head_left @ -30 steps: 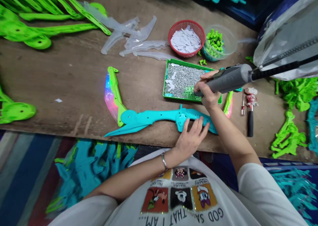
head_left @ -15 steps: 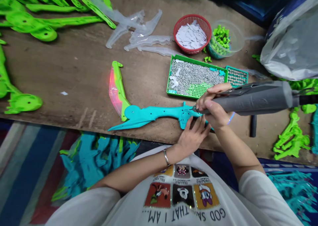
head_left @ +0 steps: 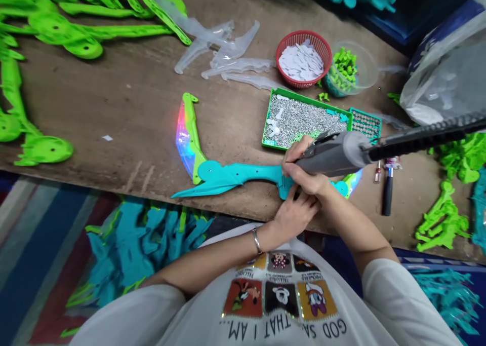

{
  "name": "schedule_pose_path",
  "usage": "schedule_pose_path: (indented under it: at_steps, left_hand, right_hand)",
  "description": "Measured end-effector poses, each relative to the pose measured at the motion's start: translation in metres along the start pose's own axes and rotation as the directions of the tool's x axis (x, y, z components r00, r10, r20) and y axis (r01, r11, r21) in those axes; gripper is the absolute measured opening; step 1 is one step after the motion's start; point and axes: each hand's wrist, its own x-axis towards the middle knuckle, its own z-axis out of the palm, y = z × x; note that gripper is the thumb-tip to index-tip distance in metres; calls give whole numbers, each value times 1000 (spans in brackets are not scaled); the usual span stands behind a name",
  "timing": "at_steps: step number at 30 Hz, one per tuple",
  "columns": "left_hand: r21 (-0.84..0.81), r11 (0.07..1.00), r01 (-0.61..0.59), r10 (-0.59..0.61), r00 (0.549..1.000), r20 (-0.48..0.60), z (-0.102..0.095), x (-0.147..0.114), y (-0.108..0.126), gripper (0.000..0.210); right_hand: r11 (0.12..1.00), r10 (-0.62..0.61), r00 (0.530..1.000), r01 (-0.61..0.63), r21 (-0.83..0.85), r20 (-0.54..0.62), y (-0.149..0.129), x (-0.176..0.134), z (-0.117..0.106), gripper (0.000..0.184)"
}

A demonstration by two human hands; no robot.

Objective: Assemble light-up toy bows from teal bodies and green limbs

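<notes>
A turquoise toy bow (head_left: 246,174) lies along the front of the workbench. Its bent left limb is light green with a clear edge (head_left: 185,141) glowing pink and blue; the other limb (head_left: 343,186) shows past my hands at the right. My right hand (head_left: 306,171) is wrapped around a grey electric screwdriver (head_left: 337,153), held over the bow's middle; the bit is hidden behind my fingers. Just below it, my left hand (head_left: 296,212) presses its curled fingers on the near edge of the bow's middle. Part of the bow there is covered by both hands.
A green tray (head_left: 304,114) of small screws sits behind my hands. Beyond it stand a red basket (head_left: 326,57) of white pieces and a clear tub (head_left: 366,70) of green parts. Green parts (head_left: 56,27) pile at left; a black-handled tool (head_left: 387,196) lies at right.
The screwdriver and my right hand have shifted left and tilted more upright over the bow's middle. My left fingers have drawn in and curled. The bow's glowing edge turned from pink to pink and blue.
</notes>
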Motion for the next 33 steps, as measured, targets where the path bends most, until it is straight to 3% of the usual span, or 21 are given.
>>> schedule_pose_path:
  at_steps: [3, 5, 8, 11, 13, 17, 21, 24, 28, 31, 33]
  left_hand:
    - [5, 1000, 14, -14, 1000, -19, 2, 0, 0, 44]
    - [26, 1000, 15, -13, 998, -53, 3, 0, 0, 45]
    - [90, 996, 19, -8, 992, -123, 1, 1, 0, 50]
    - [151, 987, 48, -24, 988, -155, -2, 2, 1, 55]
    - [168, 984, 60, -34, 988, -150, -4, 2, 1, 56]
    - [179, 983, 45, -18, 989, -148, -5, 3, 0, 55]
    - [172, 984, 48, -22, 988, -153, -5, 2, 3, 55]
    - [70, 997, 35, -21, 982, -190, -16, 0, -1, 52]
    - [-88, 996, 6, -32, 957, -289, -54, 13, -41, 29]
    - [6, 987, 161, -154, 948, -279, -85, 46, -90, 27]
    - [59, 981, 187, -168, 958, -234, -95, 72, -120, 27]
  right_hand:
    - [998, -52, 982, 42, 54, 183, -4, 4, -3, 26]
    - [994, -88, 978, 74, 82, 187, -10, 5, -7, 24]
    - [969, -211, 977, 212, 126, -22, -21, 10, -18, 27]
    - [941, -296, 892, 334, 56, -341, -24, 23, -30, 27]
    - [946, -290, 841, 325, -3, -457, -19, 32, -37, 29]
    - [965, -250, 823, 254, -63, -510, 0, 42, -43, 36]
    - [949, -286, 837, 313, -21, -466, 13, 43, -44, 30]
    - [941, -312, 839, 338, -23, -446, 16, 42, -44, 29]
    - [949, -302, 839, 311, -56, -453, 17, 41, -45, 31]
    - [957, -284, 839, 281, -76, -465, 18, 41, -45, 34]
    - [959, -279, 842, 273, -83, -462, 19, 40, -45, 35]
